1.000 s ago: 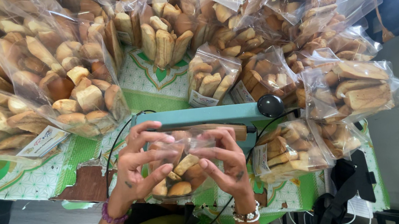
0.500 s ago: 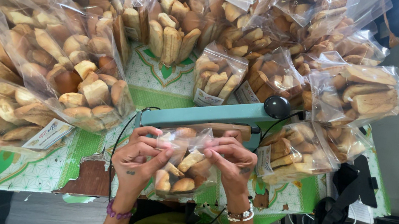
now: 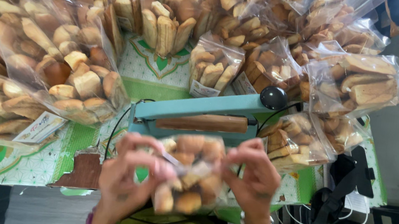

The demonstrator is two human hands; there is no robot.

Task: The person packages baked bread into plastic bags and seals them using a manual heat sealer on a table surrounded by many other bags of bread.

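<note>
My left hand [image 3: 128,180] and my right hand [image 3: 253,179] both grip a small clear plastic bag of golden-brown rusks [image 3: 189,178], held between them just in front of a teal heat sealer [image 3: 199,111]. The sealer has a brown sealing bar [image 3: 203,123] and a black round knob [image 3: 274,97] at its right end. The bag is blurred. A watch sits on my right wrist and a purple band on my left.
Many filled clear bags of rusks are piled on the left [image 3: 35,58], along the back [image 3: 171,19] and on the right [image 3: 359,87]. A green patterned tablecloth [image 3: 10,166] covers the table. Black cables and a dark bag [image 3: 343,200] hang at the right edge.
Both hands have drawn the bag of rusks back from the sealer toward my body. The camera view has tilted slightly down.
</note>
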